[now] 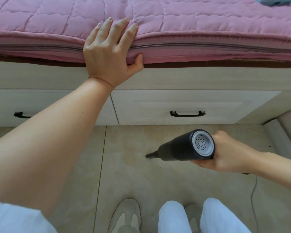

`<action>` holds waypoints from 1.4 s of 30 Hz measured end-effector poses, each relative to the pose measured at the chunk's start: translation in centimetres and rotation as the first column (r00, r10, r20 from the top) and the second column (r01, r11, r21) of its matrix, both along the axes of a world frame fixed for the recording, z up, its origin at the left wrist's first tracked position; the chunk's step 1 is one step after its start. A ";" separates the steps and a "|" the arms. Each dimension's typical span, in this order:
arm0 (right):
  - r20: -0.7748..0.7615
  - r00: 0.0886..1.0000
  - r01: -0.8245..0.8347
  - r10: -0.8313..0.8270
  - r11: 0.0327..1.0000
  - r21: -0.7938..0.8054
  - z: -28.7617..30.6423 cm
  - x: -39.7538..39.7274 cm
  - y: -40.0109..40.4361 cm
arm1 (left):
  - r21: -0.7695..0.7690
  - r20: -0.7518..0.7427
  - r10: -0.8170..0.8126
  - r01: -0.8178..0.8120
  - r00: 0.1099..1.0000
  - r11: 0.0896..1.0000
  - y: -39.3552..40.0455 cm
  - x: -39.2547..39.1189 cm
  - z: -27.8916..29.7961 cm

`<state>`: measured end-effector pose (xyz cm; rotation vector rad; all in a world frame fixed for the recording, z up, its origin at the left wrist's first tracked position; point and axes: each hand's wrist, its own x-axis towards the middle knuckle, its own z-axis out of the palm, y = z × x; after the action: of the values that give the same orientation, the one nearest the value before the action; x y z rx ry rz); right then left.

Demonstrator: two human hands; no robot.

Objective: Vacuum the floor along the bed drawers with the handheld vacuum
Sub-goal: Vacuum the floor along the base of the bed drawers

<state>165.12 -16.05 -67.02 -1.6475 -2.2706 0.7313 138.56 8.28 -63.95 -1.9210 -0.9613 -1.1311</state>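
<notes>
My right hand [225,152] grips a dark handheld vacuum [178,148] with a grey vented rear cap. Its narrow nozzle [152,154] points left and down, close to the beige tiled floor [133,174] in front of the bed drawers. Two cream drawers sit under the bed; the right one [183,101] has a black handle [187,113], the left one [10,105] is partly hidden by my forearm. My left hand [111,52] rests on the edge of the pink quilted mattress [208,31], fingers spread on top, thumb tucked under the edge.
Specks of dirt lie on the floor near the drawer base [242,132] at the right. A thin cable [254,190] trails over the tiles. My shoes [126,216] and white trouser legs are at the bottom. A dark object [274,1] lies on the bed, top right.
</notes>
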 end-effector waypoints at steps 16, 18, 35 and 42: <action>0.025 0.999 0.046 -0.047 0.999 0.011 0.0 -1.2 2.3 | 0.003 -0.004 0.000 0.000 1.000 1.000 0.0 0.0 0.0; 0.013 1.000 0.021 -0.021 1.000 -0.011 0.0 -1.1 1.8 | 0.001 -0.002 0.002 -0.002 1.000 1.000 0.0 0.0 0.0; 0.021 0.999 -0.047 0.048 0.999 -0.014 0.6 -1.4 1.9 | -0.020 0.003 -0.015 0.015 1.000 1.000 -0.2 0.0 0.1; 0.039 0.988 -0.147 0.152 0.984 -0.102 1.4 -0.8 1.0 | -0.075 0.021 -0.016 0.018 1.000 0.997 -1.0 0.1 0.6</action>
<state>164.34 -15.04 -65.58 -1.5634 -2.4485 0.8609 138.67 7.32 -63.34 -1.9845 -1.0138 -1.1409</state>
